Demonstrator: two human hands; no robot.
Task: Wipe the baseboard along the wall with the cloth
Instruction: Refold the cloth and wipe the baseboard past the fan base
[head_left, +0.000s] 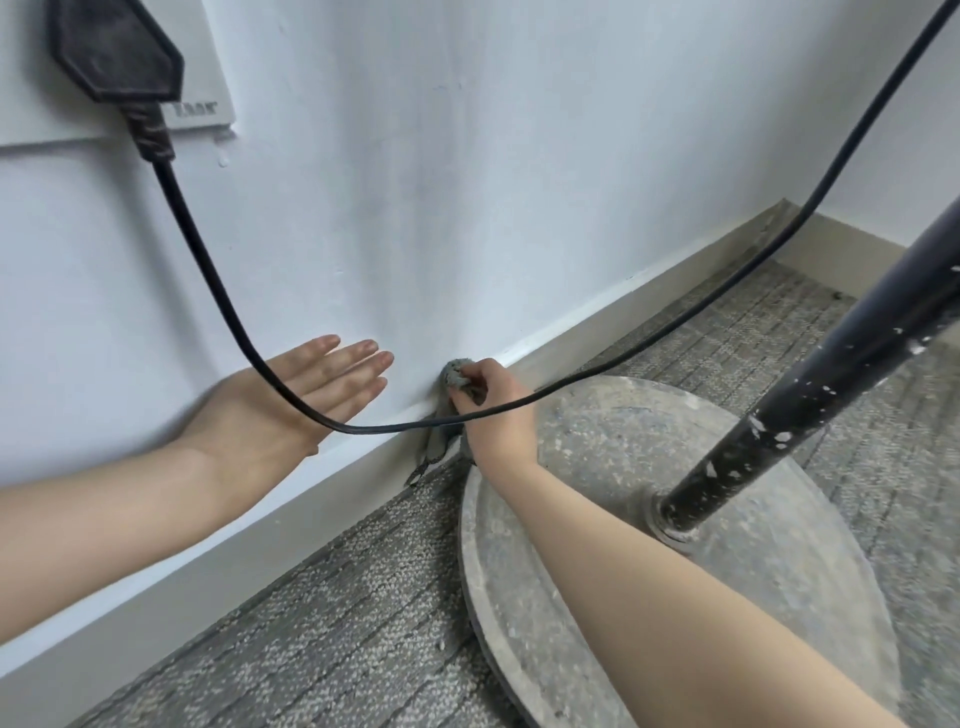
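Right hand (491, 402) grips bunched grey cloth (453, 375) at the baseboard (322, 519) top edge, cloth tail hanging to the carpet (311, 649). Left hand (291, 400) flat on the wall (467, 182), holding nothing. Looks mid-run: the stretch toward the far corner looks grimy, probably not yet wiped.

In my head view, upper left: a black plug (117, 52) seated in a white socket plate (208, 67). Its black cable (208, 270) sags in one long loop, then climbs out at the upper right. Lower right: a dusty round base (649, 467) lying on grey patterned carpet (337, 623); a dark pole (831, 374), flecked with white, rises from its centre collar.
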